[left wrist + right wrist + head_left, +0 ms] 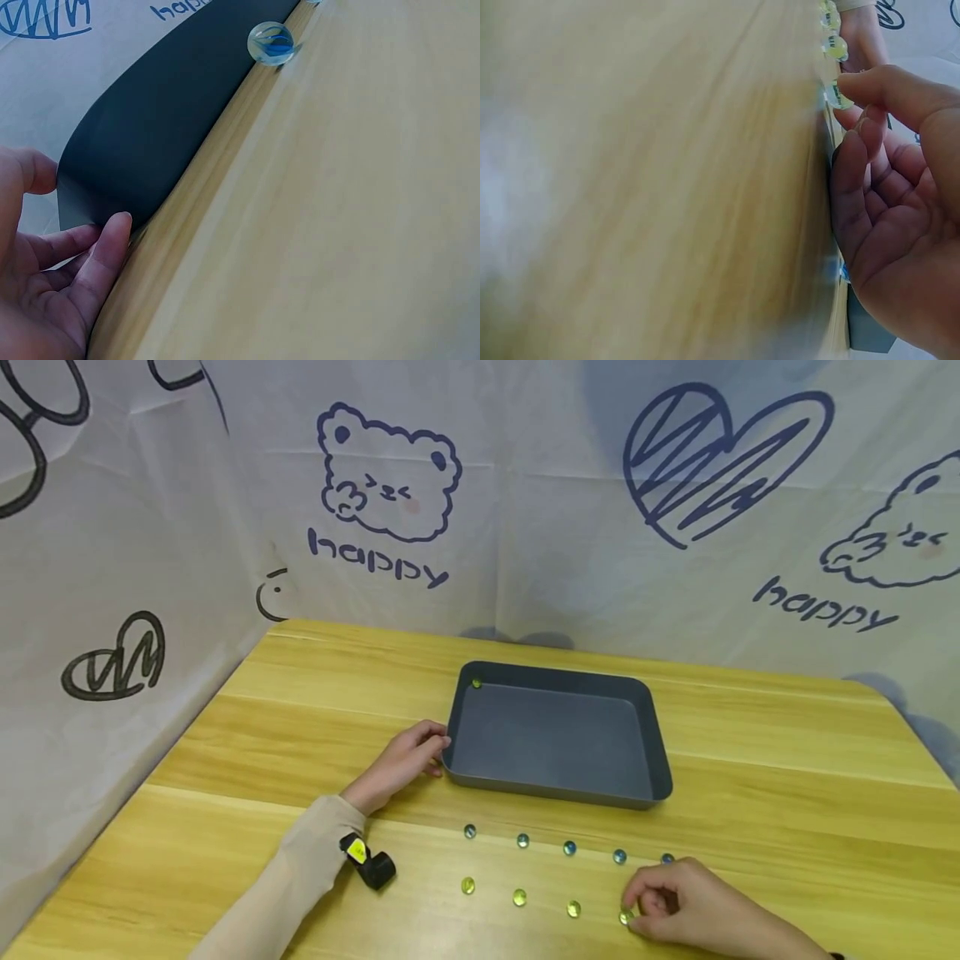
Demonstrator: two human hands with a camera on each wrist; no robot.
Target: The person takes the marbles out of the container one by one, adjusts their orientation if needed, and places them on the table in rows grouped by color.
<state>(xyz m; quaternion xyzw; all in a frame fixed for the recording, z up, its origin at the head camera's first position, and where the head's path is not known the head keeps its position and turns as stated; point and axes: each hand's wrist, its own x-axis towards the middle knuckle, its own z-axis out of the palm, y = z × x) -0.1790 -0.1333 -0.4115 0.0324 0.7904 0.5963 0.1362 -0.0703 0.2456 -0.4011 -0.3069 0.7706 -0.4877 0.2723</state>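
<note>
My right hand [686,906] is low at the right in the head view, pinching a yellow-green glass marble [626,916] between thumb and index finger. That marble [838,97] shows at the fingertips in the right wrist view, close to the tabletop. Further yellow-green marbles [519,897] lie in a row to its left. Against the left wall of a dark grey rectangular tray [555,792] rests my left hand [405,760], its relaxed fingers [109,251] touching the outside near a corner. Inside the tray, one yellow-green marble [476,683] sits in the far left corner.
A row of blue-tinted marbles [522,841] lies between the tray and the yellow-green row; the rightmost one [667,858] is right by my right hand. The wood-grain table [300,693] meets a white printed cloth [525,568] behind and at the left.
</note>
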